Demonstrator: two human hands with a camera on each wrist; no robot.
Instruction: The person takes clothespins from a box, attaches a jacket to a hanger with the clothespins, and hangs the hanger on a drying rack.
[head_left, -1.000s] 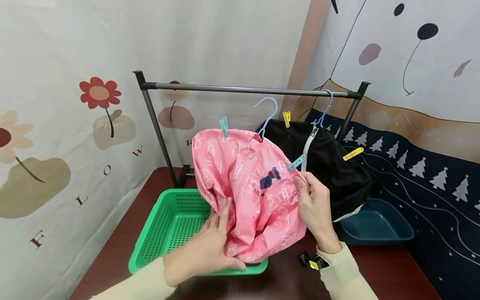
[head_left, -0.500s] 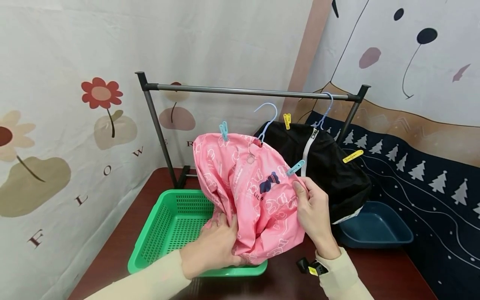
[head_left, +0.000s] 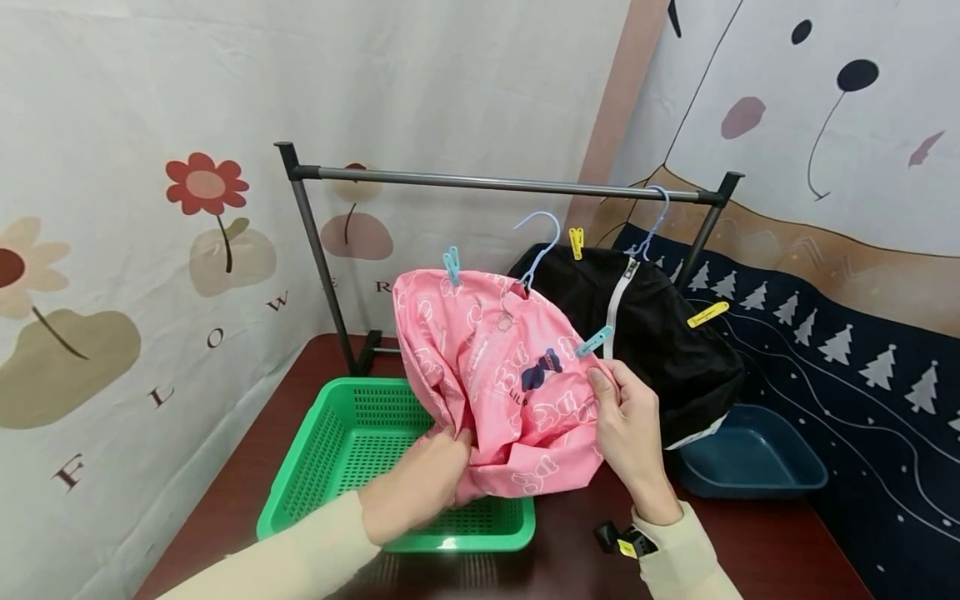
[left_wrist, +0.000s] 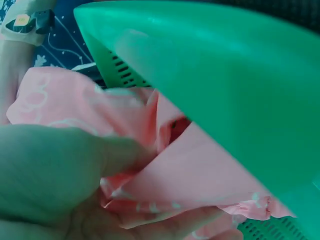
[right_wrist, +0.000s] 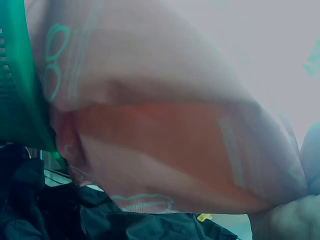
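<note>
A pink jacket (head_left: pixel 495 375) with white outline prints, a dark bear and lettering hangs on a light blue hanger (head_left: pixel 542 242), whose hook is free of the rail. Light blue clothespins clip it at the left shoulder (head_left: pixel 451 265) and right shoulder (head_left: pixel 594 341). My right hand (head_left: pixel 630 421) pinches its right edge, thumb in front, just below the clothespin. Lower down, my left hand (head_left: pixel 423 479) grips a fold at the jacket's left side, over the green basket. In the left wrist view, thumb and fingers of that hand (left_wrist: pixel 65 170) lie around pink cloth.
A metal clothes rack (head_left: pixel 465 180) stands behind. On its right end hangs a black jacket (head_left: pixel 652 333) on a blue hanger, with yellow clothespins. The green perforated basket (head_left: pixel 285 483) and a dark blue basin (head_left: pixel 757 483) rest on the brown table (head_left: pixel 780 550).
My left hand has gone from spread fingers against the jacket to gripping its fold. The jacket has sunk slightly at the top, and its bottom hem has been drawn up. My right hand keeps its hold.
</note>
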